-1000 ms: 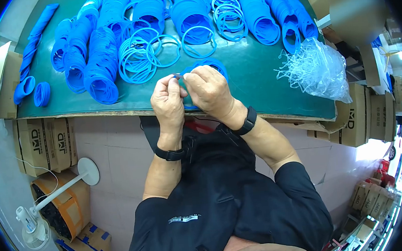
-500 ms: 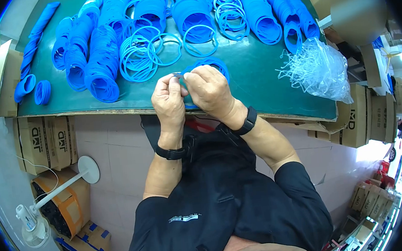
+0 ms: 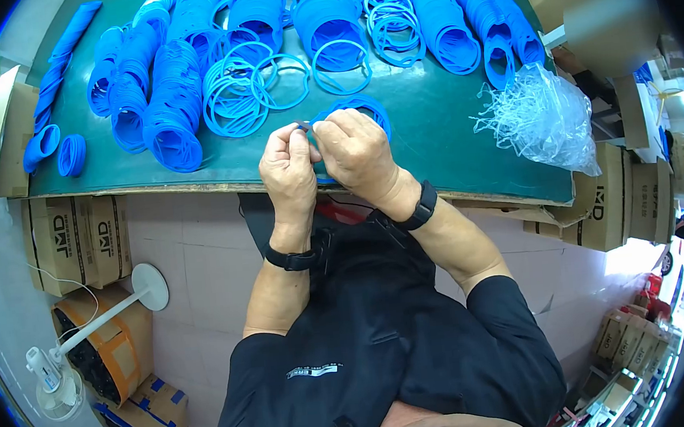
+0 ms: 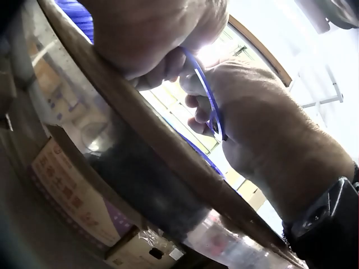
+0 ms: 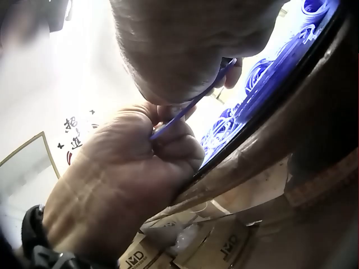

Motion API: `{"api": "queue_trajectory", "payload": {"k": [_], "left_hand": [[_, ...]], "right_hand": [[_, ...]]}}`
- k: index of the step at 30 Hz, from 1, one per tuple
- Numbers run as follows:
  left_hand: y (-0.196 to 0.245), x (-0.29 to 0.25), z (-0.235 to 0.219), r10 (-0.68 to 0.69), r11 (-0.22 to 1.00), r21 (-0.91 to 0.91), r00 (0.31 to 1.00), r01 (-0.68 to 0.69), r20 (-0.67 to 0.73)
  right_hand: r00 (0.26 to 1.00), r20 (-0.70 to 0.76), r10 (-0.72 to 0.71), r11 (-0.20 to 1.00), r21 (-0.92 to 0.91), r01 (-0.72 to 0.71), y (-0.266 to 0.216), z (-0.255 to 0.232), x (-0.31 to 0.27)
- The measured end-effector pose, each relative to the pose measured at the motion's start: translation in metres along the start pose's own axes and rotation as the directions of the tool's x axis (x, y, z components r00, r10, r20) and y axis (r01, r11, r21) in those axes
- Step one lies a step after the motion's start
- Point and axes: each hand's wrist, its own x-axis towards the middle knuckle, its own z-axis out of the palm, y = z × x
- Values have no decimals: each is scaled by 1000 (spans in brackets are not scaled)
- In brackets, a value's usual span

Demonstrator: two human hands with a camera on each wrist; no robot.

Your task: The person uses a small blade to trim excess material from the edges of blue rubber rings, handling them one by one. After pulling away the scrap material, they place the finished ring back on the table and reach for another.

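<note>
My left hand (image 3: 289, 165) and right hand (image 3: 355, 149) meet over the table's near edge, fingertips close together. A thin blue band (image 4: 205, 84), like one of the rings on the table, runs between them in the left wrist view. Fingers of the left hand (image 5: 126, 162) pinch one end of that band (image 5: 188, 109) in the right wrist view. Its other end runs into the curled fingers of the right hand (image 4: 252, 112). A small dark sliver (image 3: 304, 125) shows at the fingertips; I cannot tell what it is. More blue rings (image 3: 373, 107) lie just behind the right hand.
Rows of stacked blue rings (image 3: 170, 106) cover the back of the green table (image 3: 450, 143). Loose rings (image 3: 234, 101) lie in front of them. A clear plastic bag of thin strips (image 3: 541, 123) sits at the right, a small ring bundle (image 3: 72, 156) at the left. Cardboard boxes (image 3: 67, 237) stand below.
Both hands stay in almost the same place and keep their grip. The dark sliver at the fingertips has shifted slightly; the view itself has moved very little.
</note>
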Motion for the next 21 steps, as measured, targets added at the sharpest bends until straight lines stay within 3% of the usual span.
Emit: {"api": "queue_trajectory", "payload": {"k": [13, 16, 21], "left_hand": [[0, 2, 1, 13, 1000, 5, 1000, -13, -29], [2, 1, 4, 9, 999, 31, 1000, -9, -23], [-2, -1, 1, 33, 996, 79, 999, -32, -16]], "right_hand": [[998, 45, -51, 999, 7, 51, 2, 0, -2], [997, -71, -18, 1000, 13, 19, 3, 3, 0], [1000, 3, -6, 1000, -3, 6, -2, -3, 2]]}}
